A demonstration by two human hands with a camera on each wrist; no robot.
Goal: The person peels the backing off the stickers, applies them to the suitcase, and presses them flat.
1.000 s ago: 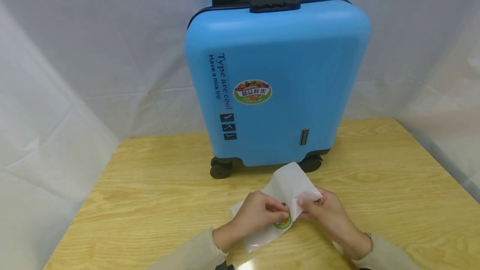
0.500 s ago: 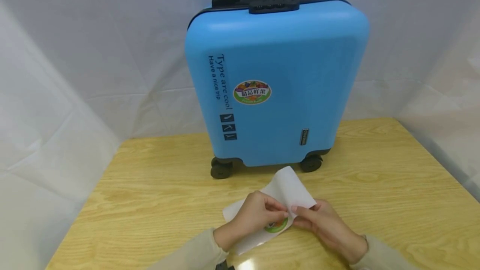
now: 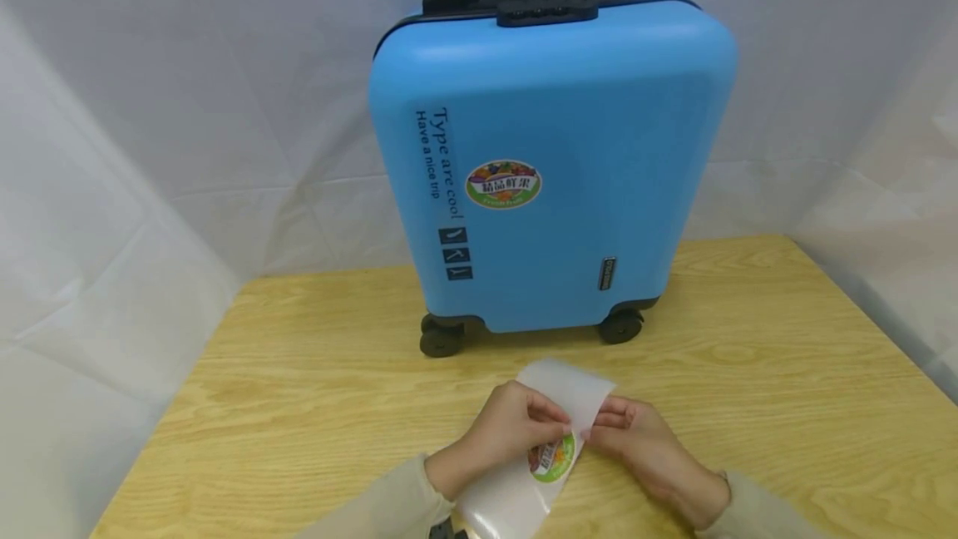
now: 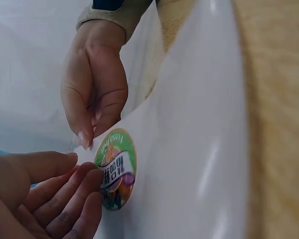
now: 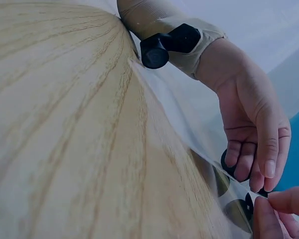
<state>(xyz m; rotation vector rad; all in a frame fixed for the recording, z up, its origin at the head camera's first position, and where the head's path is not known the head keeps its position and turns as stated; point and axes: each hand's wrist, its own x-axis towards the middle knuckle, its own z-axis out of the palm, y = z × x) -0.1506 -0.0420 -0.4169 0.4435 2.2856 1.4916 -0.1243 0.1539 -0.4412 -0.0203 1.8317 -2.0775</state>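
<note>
A white sticker sheet (image 3: 501, 497) lies over the table's front, its far part curled up. On it is an oval fruit sticker (image 3: 554, 457) with green, orange and purple print. My left hand (image 3: 509, 432) pinches the sheet at the sticker's far edge, thumb against forefinger. Opposite it, my right hand (image 3: 651, 454) holds the sheet's right edge between thumb and fingers. In the left wrist view the fingertips of both hands nearly meet beside the sticker (image 4: 120, 169). From the right wrist view the sheet (image 5: 174, 109) shows nearly edge-on, with the left hand (image 5: 251, 109) beyond.
A blue suitcase (image 3: 584, 148) stands upright at the back of the wooden table (image 3: 314, 373), on black wheels. A matching oval fruit sticker (image 3: 504, 185) is on its front, beside printed lettering. White cloth (image 3: 187, 106) hangs behind and at both sides.
The sheet's raised far corner has come down and its near end has slid toward me. More of the oval sticker shows. The right hand has shifted its grip along the edge.
</note>
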